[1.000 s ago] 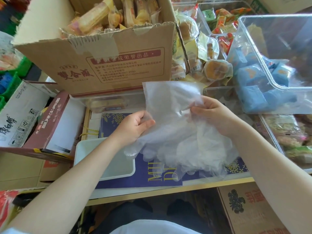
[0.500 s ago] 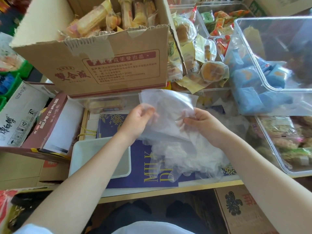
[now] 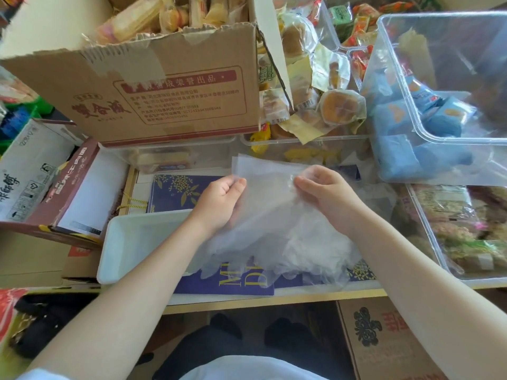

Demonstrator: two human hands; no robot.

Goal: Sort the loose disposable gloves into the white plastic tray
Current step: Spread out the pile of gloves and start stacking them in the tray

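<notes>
A bunch of thin, see-through disposable gloves (image 3: 270, 215) hangs between both hands over a dark blue printed box. My left hand (image 3: 219, 204) pinches the cuff edge on the left side. My right hand (image 3: 326, 196) pinches the same bunch on the right. The glove fingers droop toward me and rest on a crumpled heap of more gloves (image 3: 315, 253). The white plastic tray (image 3: 115, 259) lies to the left, partly under my left forearm; its visible part holds nothing.
A torn cardboard box (image 3: 164, 91) of wrapped snacks stands behind. Clear plastic bins (image 3: 439, 127) of packaged cakes crowd the right and back. Printed cartons (image 3: 35, 176) lie at the left. The wooden table edge (image 3: 274, 300) runs just below the gloves.
Both hands have drawn closer together and lowered the gloves toward the table, and the held cuff edge has flattened out. The tray has not moved.
</notes>
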